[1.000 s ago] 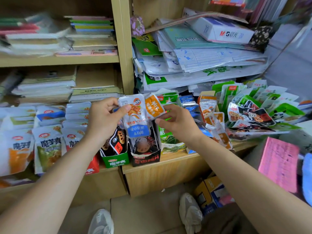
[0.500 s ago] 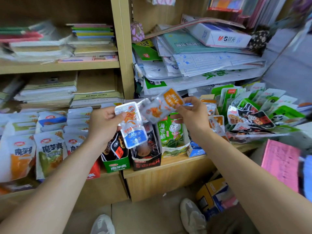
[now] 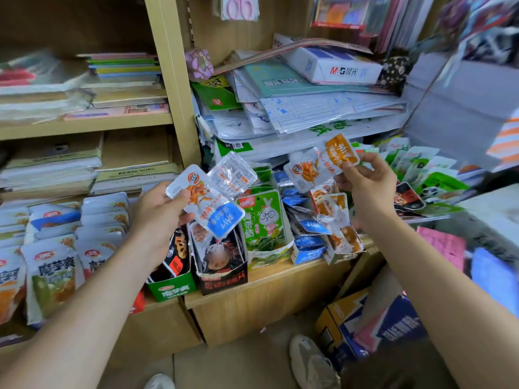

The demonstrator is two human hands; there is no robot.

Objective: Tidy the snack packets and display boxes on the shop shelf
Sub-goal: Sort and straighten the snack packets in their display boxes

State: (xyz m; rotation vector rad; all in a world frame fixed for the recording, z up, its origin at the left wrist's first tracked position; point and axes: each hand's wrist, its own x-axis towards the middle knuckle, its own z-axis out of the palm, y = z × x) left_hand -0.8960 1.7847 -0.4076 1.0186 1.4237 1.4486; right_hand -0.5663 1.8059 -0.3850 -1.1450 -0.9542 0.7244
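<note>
Moved: right hand [image 3: 368, 186], pinching orange packet [image 3: 311, 167], swung right.
Left hand [image 3: 160, 211]: grips blue packets [image 3: 216, 206], likely separating flavours.

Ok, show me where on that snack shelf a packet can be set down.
Only a thin bare strip of shelf edge in front of the green rabbit-packet box and blue box. Everywhere else, packets and boxes are packed tight.
</note>
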